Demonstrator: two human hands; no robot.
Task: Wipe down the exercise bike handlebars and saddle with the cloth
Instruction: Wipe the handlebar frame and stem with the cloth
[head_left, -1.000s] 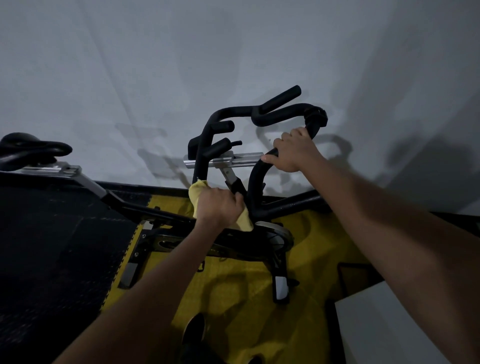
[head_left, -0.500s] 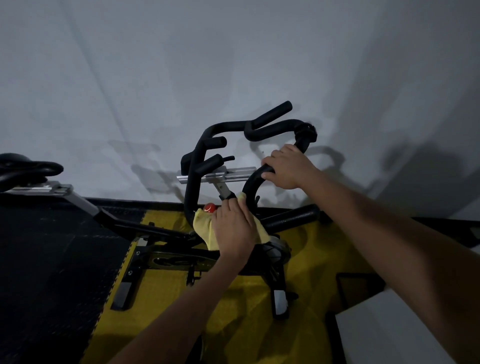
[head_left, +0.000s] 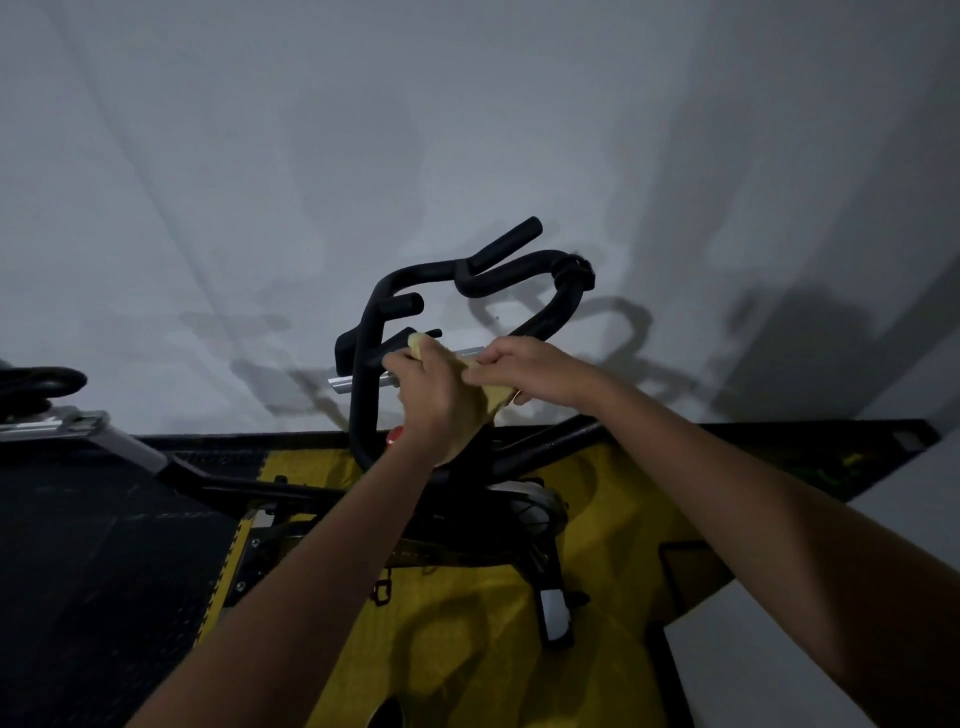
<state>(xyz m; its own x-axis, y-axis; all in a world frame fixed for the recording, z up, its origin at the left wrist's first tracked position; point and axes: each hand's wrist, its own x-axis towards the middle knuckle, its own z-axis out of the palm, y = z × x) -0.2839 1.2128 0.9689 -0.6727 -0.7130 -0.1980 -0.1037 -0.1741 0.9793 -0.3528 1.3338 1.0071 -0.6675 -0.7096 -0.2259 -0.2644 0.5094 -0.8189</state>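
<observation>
The left hand (head_left: 441, 395) grips a soft yellow cloth (head_left: 485, 387), fingers curled round its bunched top end near the silver clamp bar (head_left: 345, 385). The right hand (head_left: 524, 371) pinches the cloth's other edge, so the fabric spans between both hands. Behind them rise the matte black handlebars (head_left: 467, 273), looping tubes with stubby rounded ends. The black saddle (head_left: 44, 382) sits far left, well apart. Below lies a yellow mat (head_left: 613, 525) beside dark textured flooring (head_left: 98, 545).
</observation>
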